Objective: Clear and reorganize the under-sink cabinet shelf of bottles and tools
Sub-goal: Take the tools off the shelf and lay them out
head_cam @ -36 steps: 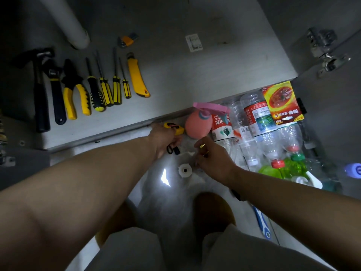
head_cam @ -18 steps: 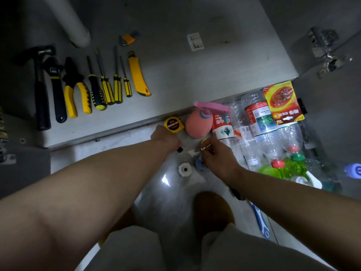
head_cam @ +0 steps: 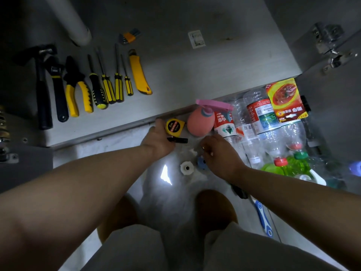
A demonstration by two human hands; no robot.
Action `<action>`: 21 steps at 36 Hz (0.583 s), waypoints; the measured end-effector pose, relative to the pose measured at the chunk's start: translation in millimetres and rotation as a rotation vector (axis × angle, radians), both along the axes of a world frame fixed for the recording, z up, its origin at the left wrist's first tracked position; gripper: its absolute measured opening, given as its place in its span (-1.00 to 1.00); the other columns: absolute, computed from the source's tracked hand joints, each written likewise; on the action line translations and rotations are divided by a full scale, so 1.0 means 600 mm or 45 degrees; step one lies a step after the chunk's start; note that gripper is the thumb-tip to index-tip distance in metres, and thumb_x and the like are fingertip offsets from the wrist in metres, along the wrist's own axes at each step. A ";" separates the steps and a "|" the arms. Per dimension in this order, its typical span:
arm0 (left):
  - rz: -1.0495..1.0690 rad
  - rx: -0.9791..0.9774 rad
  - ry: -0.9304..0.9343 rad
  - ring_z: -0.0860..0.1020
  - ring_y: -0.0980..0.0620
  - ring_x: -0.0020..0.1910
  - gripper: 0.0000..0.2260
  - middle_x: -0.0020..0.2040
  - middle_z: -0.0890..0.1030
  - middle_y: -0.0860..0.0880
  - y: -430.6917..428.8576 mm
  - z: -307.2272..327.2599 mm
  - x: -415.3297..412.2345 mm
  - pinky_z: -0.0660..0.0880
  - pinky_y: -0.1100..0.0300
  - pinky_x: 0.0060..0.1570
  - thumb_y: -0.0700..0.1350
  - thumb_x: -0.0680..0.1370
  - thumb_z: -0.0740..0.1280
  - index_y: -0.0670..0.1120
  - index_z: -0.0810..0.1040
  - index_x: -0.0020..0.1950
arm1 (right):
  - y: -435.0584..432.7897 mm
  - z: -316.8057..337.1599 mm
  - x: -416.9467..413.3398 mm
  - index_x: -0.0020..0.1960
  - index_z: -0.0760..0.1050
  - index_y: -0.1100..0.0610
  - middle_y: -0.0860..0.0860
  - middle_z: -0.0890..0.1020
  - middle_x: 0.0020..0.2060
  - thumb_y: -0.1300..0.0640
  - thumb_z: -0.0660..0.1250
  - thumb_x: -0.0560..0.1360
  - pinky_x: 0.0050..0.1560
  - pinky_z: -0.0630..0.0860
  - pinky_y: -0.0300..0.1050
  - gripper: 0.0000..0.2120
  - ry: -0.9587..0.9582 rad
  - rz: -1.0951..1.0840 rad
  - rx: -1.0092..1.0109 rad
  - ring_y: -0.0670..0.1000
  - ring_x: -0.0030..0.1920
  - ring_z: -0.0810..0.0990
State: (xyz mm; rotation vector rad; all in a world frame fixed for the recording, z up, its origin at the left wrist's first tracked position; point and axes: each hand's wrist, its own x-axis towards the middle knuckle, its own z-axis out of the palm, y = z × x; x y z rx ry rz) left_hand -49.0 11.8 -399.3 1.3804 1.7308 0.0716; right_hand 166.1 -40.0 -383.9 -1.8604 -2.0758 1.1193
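Yellow tape measure (head_cam: 175,126), pink spray bottle (head_cam: 200,122), yellow-black screwdrivers (head_cam: 109,89)

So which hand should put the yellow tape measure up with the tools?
Left, probably. The left hand holds the tape measure right at the shelf edge, on the side of the tools. The right hand is farther over, by the blue cap.
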 end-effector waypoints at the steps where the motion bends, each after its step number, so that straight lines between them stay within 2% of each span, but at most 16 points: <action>1: -0.013 -0.045 0.004 0.60 -0.14 0.08 -0.48 0.15 0.56 -0.18 0.000 -0.001 -0.006 0.47 0.15 -0.16 -0.13 0.50 0.39 -0.05 0.24 0.38 | 0.003 0.003 -0.006 0.17 0.55 0.09 0.02 0.50 0.12 0.22 0.30 0.51 -0.10 0.42 -0.31 -0.75 -0.016 0.115 0.040 0.01 0.02 0.51; 3: -0.119 -0.130 0.048 0.59 -0.09 0.09 -0.42 0.21 0.53 -0.16 -0.004 -0.005 -0.015 0.48 0.19 -0.18 -0.12 0.52 0.38 -0.03 0.21 0.48 | 0.010 0.008 -0.021 0.31 0.51 0.12 0.07 0.45 0.24 0.24 0.31 0.50 0.07 0.50 -0.16 -0.62 -0.050 0.292 0.055 0.08 0.14 0.51; 6: -0.230 -0.139 0.082 0.57 -0.10 0.11 -0.41 0.29 0.45 -0.17 -0.012 -0.014 -0.023 0.51 0.21 -0.19 -0.15 0.54 0.34 -0.04 0.24 0.54 | 0.025 0.009 -0.050 0.51 0.32 0.11 0.11 0.31 0.43 0.22 0.32 0.49 0.27 0.49 0.04 -0.41 -0.146 0.479 0.013 0.17 0.33 0.43; 9: -0.331 -0.021 0.166 0.53 -0.13 0.20 -0.52 0.33 0.42 -0.18 -0.019 -0.018 -0.031 0.53 0.15 0.08 -0.15 0.57 0.30 -0.06 0.36 0.50 | 0.040 0.003 -0.078 0.58 0.15 0.13 0.16 0.15 0.54 0.15 0.34 0.49 0.31 0.46 0.17 -0.28 -0.280 0.645 0.023 0.24 0.48 0.26; 12: -0.422 0.070 0.247 0.47 -0.14 0.28 -0.59 0.30 0.48 -0.16 -0.022 -0.018 -0.044 0.45 0.07 0.31 -0.11 0.57 0.32 -0.08 0.47 0.42 | 0.060 -0.007 -0.099 0.60 0.04 0.15 0.16 0.07 0.58 0.07 0.32 0.50 0.36 0.41 0.19 -0.23 -0.425 0.792 0.034 0.24 0.55 0.14; 14: -0.488 0.102 0.293 0.48 -0.10 0.25 -0.69 0.23 0.55 -0.11 -0.022 -0.016 -0.052 0.41 0.11 0.32 -0.09 0.55 0.34 -0.10 0.57 0.28 | 0.071 -0.013 -0.107 0.60 0.02 0.17 0.16 0.05 0.59 0.03 0.34 0.50 0.37 0.41 0.19 -0.20 -0.518 0.866 0.020 0.25 0.54 0.16; 17: -0.494 0.141 0.309 0.47 -0.02 0.16 -0.91 0.05 0.56 -0.09 -0.022 -0.015 -0.067 0.43 0.23 0.18 -0.18 0.49 0.38 -0.07 0.59 -0.02 | 0.078 -0.017 -0.115 0.57 0.09 0.21 0.16 0.03 0.58 -0.02 0.36 0.49 0.32 0.45 0.20 -0.22 -0.688 1.011 0.057 0.27 0.52 0.19; 21: -0.459 0.191 0.230 0.41 -0.05 0.23 -0.92 0.07 0.60 -0.11 -0.026 -0.013 -0.069 0.33 0.31 0.18 -0.21 0.56 0.25 -0.11 0.53 -0.07 | 0.068 -0.011 -0.107 0.58 0.06 0.27 0.20 0.00 0.57 -0.04 0.41 0.46 0.15 0.57 0.13 -0.13 -0.800 0.996 0.133 0.28 0.49 0.23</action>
